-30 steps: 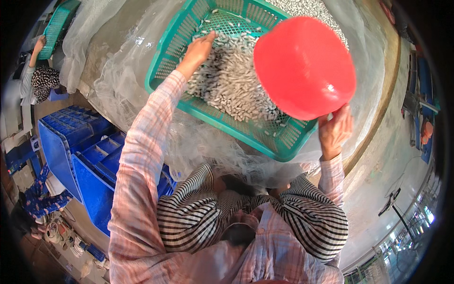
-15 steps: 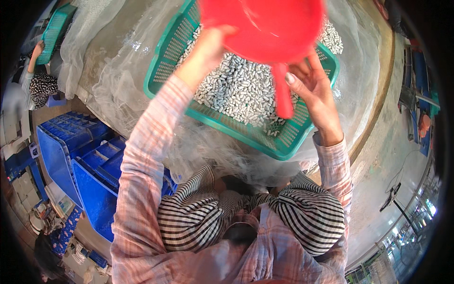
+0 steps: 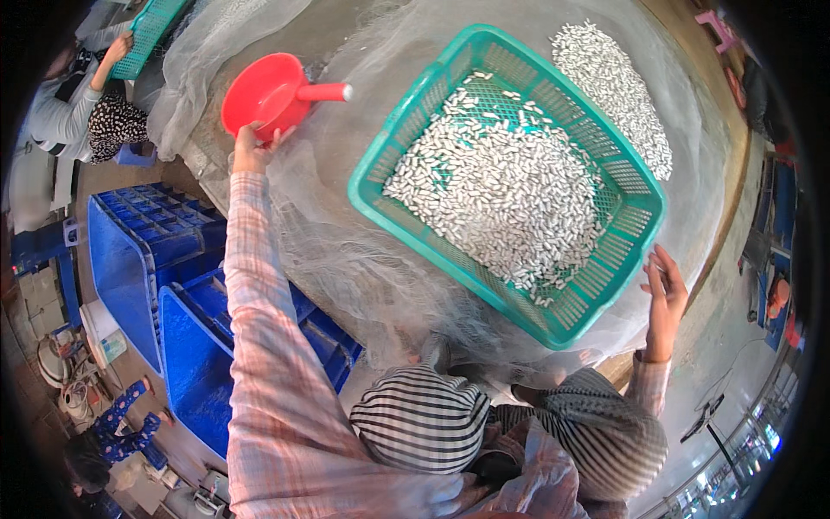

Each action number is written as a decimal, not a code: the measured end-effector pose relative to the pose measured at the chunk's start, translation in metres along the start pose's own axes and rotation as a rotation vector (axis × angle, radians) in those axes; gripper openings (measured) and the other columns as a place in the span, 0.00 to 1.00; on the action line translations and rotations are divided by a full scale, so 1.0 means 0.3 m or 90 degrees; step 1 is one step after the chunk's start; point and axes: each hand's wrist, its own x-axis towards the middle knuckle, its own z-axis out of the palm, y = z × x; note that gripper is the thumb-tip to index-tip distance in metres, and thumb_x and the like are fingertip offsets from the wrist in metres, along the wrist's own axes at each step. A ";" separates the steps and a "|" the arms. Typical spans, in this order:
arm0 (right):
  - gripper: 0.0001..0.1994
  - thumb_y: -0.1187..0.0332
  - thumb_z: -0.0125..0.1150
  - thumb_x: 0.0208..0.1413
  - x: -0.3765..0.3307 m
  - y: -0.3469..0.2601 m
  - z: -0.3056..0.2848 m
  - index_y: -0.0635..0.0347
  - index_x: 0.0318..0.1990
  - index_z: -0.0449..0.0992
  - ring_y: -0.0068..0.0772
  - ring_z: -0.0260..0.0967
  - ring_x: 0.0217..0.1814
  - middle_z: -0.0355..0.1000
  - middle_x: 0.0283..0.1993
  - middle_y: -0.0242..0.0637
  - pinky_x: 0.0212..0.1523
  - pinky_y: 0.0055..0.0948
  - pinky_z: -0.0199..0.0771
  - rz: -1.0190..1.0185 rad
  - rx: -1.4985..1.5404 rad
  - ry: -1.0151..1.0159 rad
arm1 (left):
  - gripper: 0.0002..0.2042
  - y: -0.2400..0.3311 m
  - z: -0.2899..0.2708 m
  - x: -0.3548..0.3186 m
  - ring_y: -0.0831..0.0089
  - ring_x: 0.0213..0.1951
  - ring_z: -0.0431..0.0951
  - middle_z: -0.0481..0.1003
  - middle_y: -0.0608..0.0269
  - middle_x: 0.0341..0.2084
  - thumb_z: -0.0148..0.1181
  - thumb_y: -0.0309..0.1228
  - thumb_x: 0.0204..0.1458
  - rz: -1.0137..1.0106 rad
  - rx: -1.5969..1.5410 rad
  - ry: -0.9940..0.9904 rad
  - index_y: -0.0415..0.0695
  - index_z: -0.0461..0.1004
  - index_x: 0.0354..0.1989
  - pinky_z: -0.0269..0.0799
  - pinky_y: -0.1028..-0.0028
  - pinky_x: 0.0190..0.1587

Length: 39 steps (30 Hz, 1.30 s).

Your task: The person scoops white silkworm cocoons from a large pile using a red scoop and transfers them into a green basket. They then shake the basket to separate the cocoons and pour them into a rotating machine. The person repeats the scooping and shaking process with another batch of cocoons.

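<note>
In my left hand (image 3: 258, 149) is a red plastic dipper (image 3: 264, 93), gripped by the near side of its bowl, with its handle pointing right. The bowl looks empty and sits over the pale netting at the left. My right hand (image 3: 664, 298) is by the near right corner of a green plastic basket (image 3: 432, 232), fingers loosely bent and apart. Its fingertips are close to the basket's rim; whether they touch I cannot tell. Inside the basket lies a spread of small silvery-white oblong pieces (image 3: 501, 186), with the mesh bottom showing at the far end.
A heap of the same pieces (image 3: 609, 91) lies beyond the basket on white netting (image 3: 363, 259). Blue plastic crates (image 3: 194, 363) stand to my left. Another person (image 3: 73, 112) at the far left holds a green basket (image 3: 147, 39); a further person (image 3: 99, 450) is at lower left.
My left hand has carried the red dipper from above the basket to the left. My right hand has left the dipper and come down to the basket's right corner. The view has shifted.
</note>
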 end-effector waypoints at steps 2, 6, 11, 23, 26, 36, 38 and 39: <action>0.18 0.67 0.59 0.58 -0.016 0.038 -0.037 0.59 0.56 0.73 0.24 0.71 0.44 0.74 0.48 0.38 0.35 0.21 0.72 0.000 -0.039 0.006 | 0.26 0.013 0.014 0.022 0.26 0.48 0.69 0.63 0.38 0.55 0.58 0.29 0.49 0.017 0.053 0.025 0.40 0.59 0.58 0.81 0.65 0.34; 0.26 0.64 0.63 0.55 -0.012 0.144 -0.078 0.58 0.61 0.67 0.25 0.71 0.43 0.72 0.50 0.41 0.31 0.21 0.72 0.025 -0.105 0.063 | 0.35 0.041 -0.057 0.113 0.36 0.46 0.73 0.62 0.39 0.53 0.65 0.36 0.46 0.123 0.156 -0.037 0.42 0.55 0.61 0.79 0.60 0.36; 0.29 0.62 0.66 0.53 0.014 0.276 0.052 0.63 0.60 0.65 0.25 0.70 0.42 0.72 0.46 0.40 0.30 0.20 0.72 0.188 0.046 -0.044 | 0.30 -0.098 0.188 -0.176 0.54 0.50 0.70 0.64 0.47 0.56 0.58 0.33 0.51 0.984 0.681 0.473 0.37 0.58 0.62 0.64 0.61 0.56; 0.15 0.65 0.53 0.63 0.058 0.179 0.088 0.67 0.49 0.70 0.22 0.68 0.41 0.72 0.43 0.32 0.44 0.20 0.66 0.212 0.665 -0.001 | 0.29 -1.022 0.508 -0.451 0.51 0.70 0.42 0.47 0.56 0.70 0.44 0.46 0.61 0.691 1.200 -0.256 0.53 0.49 0.70 0.33 0.43 0.66; 0.15 0.64 0.47 0.66 0.002 0.102 -0.019 0.66 0.51 0.70 0.20 0.67 0.41 0.71 0.43 0.30 0.43 0.19 0.66 0.222 0.765 -0.105 | 0.30 -1.130 0.720 -0.467 0.52 0.70 0.43 0.48 0.57 0.70 0.47 0.50 0.58 0.618 0.912 -0.333 0.54 0.54 0.68 0.33 0.39 0.64; 0.15 0.60 0.45 0.67 0.000 0.215 -0.113 0.64 0.44 0.71 0.14 0.62 0.25 0.67 0.28 0.25 0.26 0.16 0.62 0.201 0.582 -0.175 | 0.31 -1.369 0.610 -0.902 0.45 0.70 0.39 0.46 0.60 0.70 0.57 0.53 0.48 0.563 1.284 -0.988 0.64 0.62 0.63 0.29 0.34 0.64; 0.16 0.59 0.45 0.67 -0.016 0.254 -0.132 0.64 0.43 0.71 0.14 0.62 0.24 0.67 0.27 0.25 0.25 0.16 0.61 0.189 0.565 -0.193 | 0.30 -1.295 0.518 -0.772 0.47 0.70 0.41 0.48 0.58 0.69 0.58 0.52 0.48 0.821 1.269 -0.930 0.64 0.64 0.62 0.25 0.31 0.63; 0.17 0.58 0.45 0.67 -0.022 0.260 -0.131 0.65 0.44 0.71 0.14 0.62 0.24 0.67 0.27 0.25 0.24 0.15 0.61 0.191 0.556 -0.192 | 0.29 -1.267 0.545 -0.741 0.49 0.69 0.45 0.52 0.58 0.67 0.58 0.49 0.49 0.814 1.333 -0.765 0.64 0.65 0.61 0.29 0.35 0.64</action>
